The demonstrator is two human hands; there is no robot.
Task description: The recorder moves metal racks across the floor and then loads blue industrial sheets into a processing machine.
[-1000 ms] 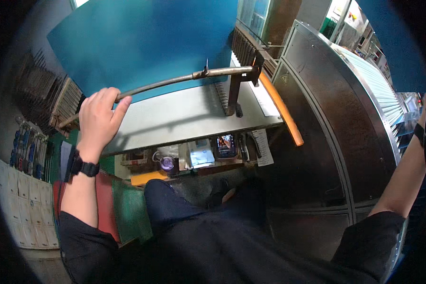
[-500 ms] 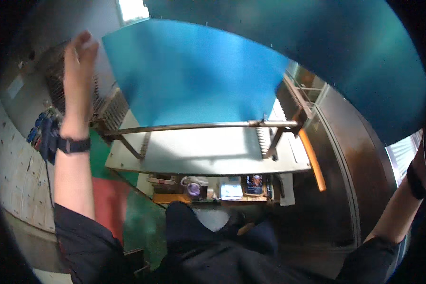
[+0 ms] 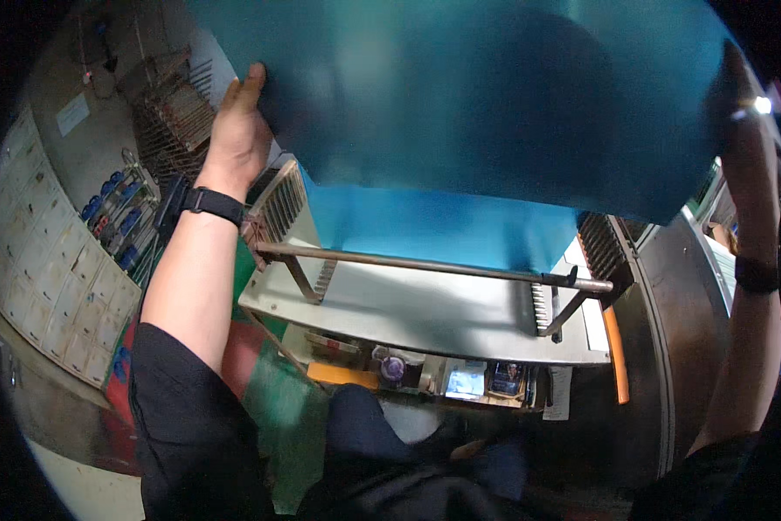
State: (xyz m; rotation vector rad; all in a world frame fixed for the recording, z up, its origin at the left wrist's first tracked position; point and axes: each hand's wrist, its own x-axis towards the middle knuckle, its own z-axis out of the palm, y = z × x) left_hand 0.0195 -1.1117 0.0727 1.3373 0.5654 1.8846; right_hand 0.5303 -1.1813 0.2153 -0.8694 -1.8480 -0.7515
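A large blue-green sheet point(image 3: 460, 104) spans the upper part of the head view, raised over a white-topped stand point(image 3: 399, 300). My left hand point(image 3: 241, 130) grips its left edge, thumb toward me and the other fingers mostly hidden. At the right edge my right hand point(image 3: 742, 113) is in shadow and appears closed on the sheet, though its fingers are hard to make out. Another bright blue sheet point(image 3: 434, 227) lies behind a metal bar point(image 3: 434, 267) on the stand, its far part covered by the raised one.
Slotted racks point(image 3: 279, 207) flank the stand. A shelf beneath carries a purple round item point(image 3: 392, 368), a bright screen point(image 3: 465, 382) and an orange piece point(image 3: 342, 375). An orange strip point(image 3: 615, 354) hangs at the stand's right. Pale lockers point(image 3: 56, 260) line the left.
My left hand was raised, open and apart from the sheet; it has moved right and taken hold of the edge. The upper sheet has shifted left and down, and the view has turned.
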